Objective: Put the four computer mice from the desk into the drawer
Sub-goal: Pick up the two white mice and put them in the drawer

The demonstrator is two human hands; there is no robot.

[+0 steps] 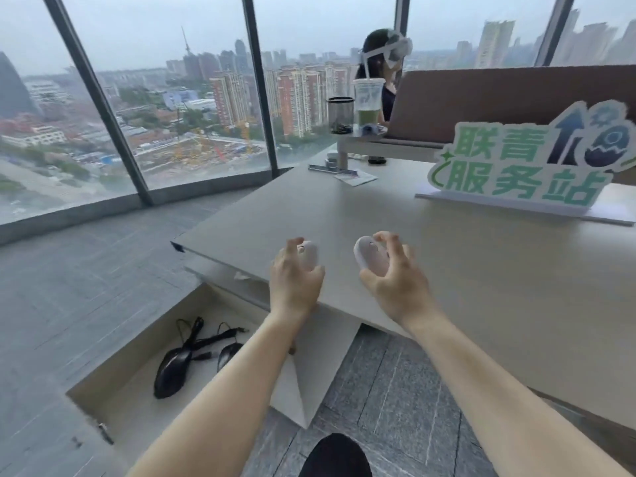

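**Desk editor:** What does the frame show?

**Photographer:** A person at a pale desk [378,215] beside floor-to-ceiling windows, both arms stretched out over its near corner. The left hand [296,280] has its fingers curled around a white mouse [309,258]; the right hand [395,280] cups a second white mouse [370,258], fingers bent over its top and thumb beneath. Whether either mouse is clear of the desktop or just touching it cannot be told from this angle.

**Desk editor:** And the drawer?

**Photographer:** The drawer [113,370] stands pulled out below the desk's left corner. Two black wired mice lie in it: the larger black mouse [172,371] toward the left, the smaller black mouse [229,354] just beside it and partly behind the left forearm, their cables [206,339] tangled toward the back.

**Desk editor:** So how far along?

**Photographer:** By the look of it, halfway. Two of the four are stowed; the two white ones are in hand over the desk and have yet to go down into the drawer. No other mouse shows on the desktop, only a green-lettered sign [526,166] and some clutter at the far end.
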